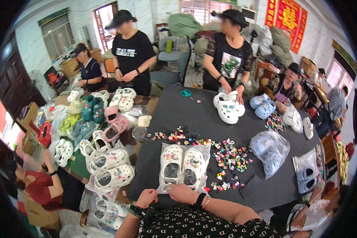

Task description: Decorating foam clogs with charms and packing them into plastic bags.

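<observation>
A pair of white clogs [173,158] with colourful charms lies in a clear plastic bag [204,152] on the dark table, directly before me, toes pointing away. At the bag's near left corner, my left hand [147,198] is closed on its edge. My right hand [182,194] pinches the same near edge, just below the clogs' heels. Its fingertips are partly hidden. To the right of the bag, many small coloured shoe charms [231,156] are strewn over the dark table [166,113]; more lie in a line beyond the toes.
Bagged white clogs [114,176] and other clogs are piled at the left. Bagged blue clogs [267,150] and another bagged blue pair [306,180] lie right. Across the table, a person handles white clogs [228,109]. Teal scissors [185,93] lie at the far edge. Several people surround the tables.
</observation>
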The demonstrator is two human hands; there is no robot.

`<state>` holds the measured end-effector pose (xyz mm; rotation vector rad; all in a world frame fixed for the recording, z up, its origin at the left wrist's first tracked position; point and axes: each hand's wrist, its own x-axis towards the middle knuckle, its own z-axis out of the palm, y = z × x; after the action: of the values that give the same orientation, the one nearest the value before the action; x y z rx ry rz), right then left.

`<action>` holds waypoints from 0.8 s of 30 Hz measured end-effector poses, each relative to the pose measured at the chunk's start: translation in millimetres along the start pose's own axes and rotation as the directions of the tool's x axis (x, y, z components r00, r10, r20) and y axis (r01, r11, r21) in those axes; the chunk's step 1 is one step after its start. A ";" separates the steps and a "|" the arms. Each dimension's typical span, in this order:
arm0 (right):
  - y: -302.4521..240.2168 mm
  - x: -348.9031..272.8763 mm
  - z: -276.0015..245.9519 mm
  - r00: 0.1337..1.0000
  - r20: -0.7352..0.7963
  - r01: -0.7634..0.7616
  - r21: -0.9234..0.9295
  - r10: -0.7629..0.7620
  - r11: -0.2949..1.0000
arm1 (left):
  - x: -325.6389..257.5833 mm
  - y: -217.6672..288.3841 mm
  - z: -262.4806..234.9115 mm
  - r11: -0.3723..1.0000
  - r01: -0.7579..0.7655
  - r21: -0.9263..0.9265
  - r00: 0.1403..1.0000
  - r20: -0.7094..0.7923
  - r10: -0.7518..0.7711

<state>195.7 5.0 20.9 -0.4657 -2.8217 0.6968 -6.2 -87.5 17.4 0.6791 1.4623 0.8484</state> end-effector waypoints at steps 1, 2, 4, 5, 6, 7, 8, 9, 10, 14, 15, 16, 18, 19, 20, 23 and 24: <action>-1.1 3.1 0.6 0.998 0.053 -0.021 -0.036 0.023 0.999 | 1.9 0.1 -2.2 1.000 -0.008 -0.012 1.000 -0.019 0.008; -2.5 4.8 0.3 0.993 0.105 -0.044 -0.073 0.052 0.996 | 3.9 0.2 -2.8 0.999 -0.016 0.034 1.000 -0.013 0.017; -3.5 12.0 -0.1 0.992 0.123 -0.004 -0.078 0.014 0.997 | 8.1 1.2 -4.7 0.997 -0.033 0.076 0.999 -0.008 0.034; -3.0 15.2 -0.1 0.992 0.127 0.008 -0.081 0.002 0.997 | 7.3 9.9 -3.8 0.997 -0.036 0.075 0.999 -0.009 0.036; -3.1 16.9 -0.3 0.992 0.126 0.009 -0.084 0.002 0.996 | 3.3 20.1 -1.6 0.988 -0.018 0.155 1.000 0.004 0.017; -3.7 17.8 -0.5 0.988 0.153 -0.026 -0.086 0.038 0.996 | 1.9 26.0 -0.5 0.972 -0.002 0.236 1.000 0.016 -0.002; -3.2 19.0 -0.4 0.981 0.182 -0.053 -0.089 0.069 0.995 | 2.8 23.6 -1.7 0.973 -0.006 0.232 1.000 0.012 0.003; -2.2 18.6 0.6 0.981 0.182 -0.047 -0.094 0.064 0.994 | 3.7 17.9 -3.6 0.974 0.020 0.226 1.000 -0.004 -0.019; -0.8 16.9 1.6 0.981 0.178 -0.063 -0.090 0.078 0.994 | 4.6 14.1 -5.4 0.975 0.044 0.219 0.999 -0.020 -0.041; 15.4 -1.7 -2.5 0.994 0.107 -0.024 -0.093 0.034 0.995 | -1.2 16.1 1.0 0.998 -0.005 0.065 1.000 -0.024 0.007; 20.0 -5.2 -1.6 0.992 0.119 -0.022 -0.105 0.034 0.994 | -0.9 16.5 1.7 0.998 -0.010 0.066 1.000 -0.021 0.011; 25.1 -10.2 -1.6 0.993 0.115 -0.024 -0.109 0.037 0.994 | -0.1 17.3 1.7 0.998 0.006 0.062 0.999 -0.041 -0.003; 20.7 -16.1 -13.6 0.976 0.188 -0.089 -0.103 0.107 0.991 | -1.8 13.8 -0.9 0.998 0.025 0.055 0.998 -0.067 -0.021; 25.3 -21.8 -10.2 0.977 0.187 -0.087 -0.102 0.105 0.991 | -2.3 11.9 -2.2 0.998 0.005 0.060 0.994 -0.108 0.001; 31.5 -31.9 -4.5 0.964 0.231 -0.088 -0.183 0.130 0.979 | -3.1 11.7 -2.7 0.998 -0.015 0.067 0.990 -0.142 0.024; 45.4 -66.4 -11.0 0.956 0.257 -0.073 -0.256 0.140 0.964 | -5.6 11.8 -23.5 0.999 -0.020 0.036 0.975 -0.221 0.027; 53.4 -82.9 -7.1 0.958 0.223 -0.130 -0.223 0.181 0.966 | 0.3 -4.5 -40.6 0.997 -0.066 -0.041 0.979 -0.195 0.057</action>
<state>288.3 24.0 -8.1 -0.6892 -3.1320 0.5196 -46.2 -94.0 12.6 0.6220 1.5962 1.0178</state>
